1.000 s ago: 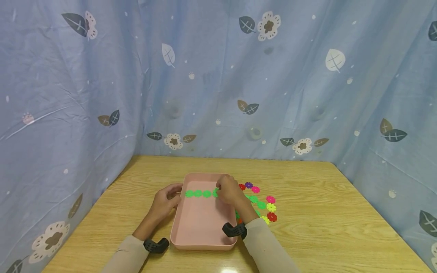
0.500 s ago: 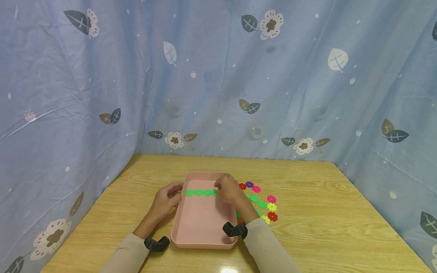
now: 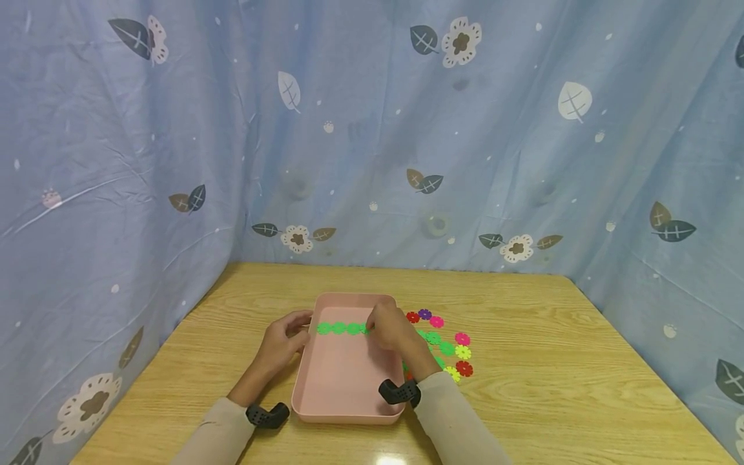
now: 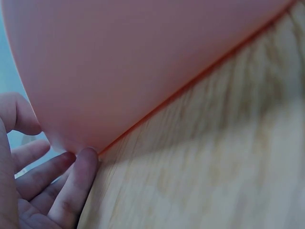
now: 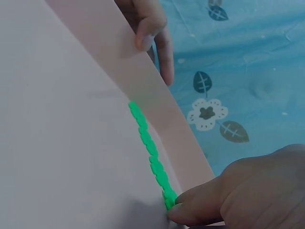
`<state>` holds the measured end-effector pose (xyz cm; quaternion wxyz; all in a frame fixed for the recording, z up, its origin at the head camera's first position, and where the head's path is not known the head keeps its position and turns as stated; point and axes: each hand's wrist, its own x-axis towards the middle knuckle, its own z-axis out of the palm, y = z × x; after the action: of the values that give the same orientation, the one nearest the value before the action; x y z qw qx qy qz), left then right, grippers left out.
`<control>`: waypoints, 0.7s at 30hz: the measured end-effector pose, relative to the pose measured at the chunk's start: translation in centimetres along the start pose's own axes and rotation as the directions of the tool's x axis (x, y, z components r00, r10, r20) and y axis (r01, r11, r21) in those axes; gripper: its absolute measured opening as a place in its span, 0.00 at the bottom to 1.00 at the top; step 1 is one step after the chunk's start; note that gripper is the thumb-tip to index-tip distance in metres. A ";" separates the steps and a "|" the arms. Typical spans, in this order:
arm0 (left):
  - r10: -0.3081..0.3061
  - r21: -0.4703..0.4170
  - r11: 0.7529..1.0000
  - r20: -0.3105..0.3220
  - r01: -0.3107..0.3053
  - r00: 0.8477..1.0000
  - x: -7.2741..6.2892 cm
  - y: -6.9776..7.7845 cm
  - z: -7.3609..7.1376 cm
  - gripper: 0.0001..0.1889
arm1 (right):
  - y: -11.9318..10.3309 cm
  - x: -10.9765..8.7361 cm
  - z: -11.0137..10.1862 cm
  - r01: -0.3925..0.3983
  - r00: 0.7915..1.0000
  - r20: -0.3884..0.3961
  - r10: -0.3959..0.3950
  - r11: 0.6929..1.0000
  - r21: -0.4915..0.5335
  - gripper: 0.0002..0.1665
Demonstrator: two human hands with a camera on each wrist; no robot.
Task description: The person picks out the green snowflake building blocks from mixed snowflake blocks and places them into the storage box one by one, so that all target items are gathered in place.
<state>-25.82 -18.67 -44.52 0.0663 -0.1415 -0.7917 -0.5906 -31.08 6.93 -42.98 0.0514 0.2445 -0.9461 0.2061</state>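
A shallow pink tray lies on the table. Inside it, a straight row of green flower-shaped plastic discs runs across the far part; the right wrist view shows the same green discs end to end on the tray floor. My right hand reaches over the tray's right wall, thumb and fingertip pinching the green disc at the row's right end, which they partly cover. My left hand holds the left wall, its thumb at the rim and its fingers against the outer side.
To the tray's right, partly behind my right arm, several loose flower discs in red, pink, yellow, green and purple lie on the wooden table. A blue patterned curtain hangs behind and at both sides.
My right hand's fingertips have come down a little onto the end green disc. The left hand stays at the tray's wall, and the view has shifted very slightly.
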 end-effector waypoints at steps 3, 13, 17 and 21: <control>0.000 0.007 1.000 -0.005 0.000 1.000 0.1 -0.1 0.0 0.25 | -0.1 0.0 0.0 -0.002 1.000 0.000 0.002 1.000 -0.009 0.08; -0.005 -0.007 1.000 -0.028 0.005 1.000 1.2 -3.7 0.3 0.26 | 0.2 0.0 0.2 -0.017 1.000 -0.005 0.016 1.000 -0.015 0.13; 0.013 -0.021 1.000 -0.027 -0.013 1.000 1.3 -4.1 0.2 0.26 | 0.3 0.0 0.2 0.003 1.000 -0.009 -0.003 1.000 -0.030 0.13; 0.030 -0.015 0.999 -0.027 -0.030 0.999 1.3 -4.1 0.1 0.26 | 0.4 -0.1 0.2 0.036 0.999 -0.025 -0.036 0.999 0.012 0.16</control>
<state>-28.27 -19.43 -47.99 0.0846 -0.1459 -0.7841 -0.5973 -31.21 7.23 -43.37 0.0652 0.2593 -0.9396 0.2138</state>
